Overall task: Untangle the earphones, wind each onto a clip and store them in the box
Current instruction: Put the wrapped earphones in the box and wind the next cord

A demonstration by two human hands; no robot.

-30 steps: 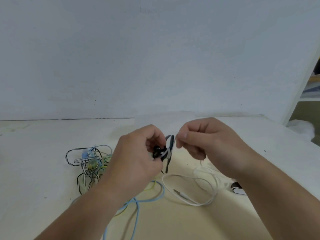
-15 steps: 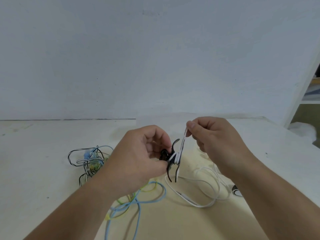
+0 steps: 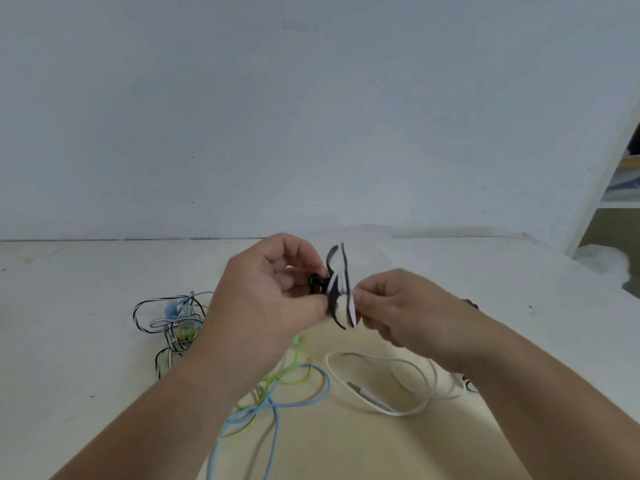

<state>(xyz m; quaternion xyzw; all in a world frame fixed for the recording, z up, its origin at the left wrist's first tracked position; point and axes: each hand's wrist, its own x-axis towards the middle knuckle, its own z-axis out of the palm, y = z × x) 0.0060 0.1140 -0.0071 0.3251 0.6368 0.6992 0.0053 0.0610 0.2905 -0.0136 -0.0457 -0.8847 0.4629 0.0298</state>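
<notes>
bare L forearm (image 3: 166, 407), bare R forearm (image 3: 526, 396); L grip (image 3: 273, 299), R grip (image 3: 408, 306)

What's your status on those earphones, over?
Left hand holds clip. Right hand pinches white cord at clip; rest loose on table. Tangle lies at left, nothing blocking.

- I have one camera, worn on my head, and it looks forward and down over my forearms.
- It sits close. My left hand (image 3: 270, 299) and right hand (image 3: 408, 313) meet in the middle of the frame, and my arms run in from the bottom corners.
- The wide lens takes in the table (image 3: 69, 306) across the lower half and the wall (image 3: 311, 116) straight ahead across the upper half.
- A shelf (image 3: 623, 188) shows at the far right edge.
</notes>
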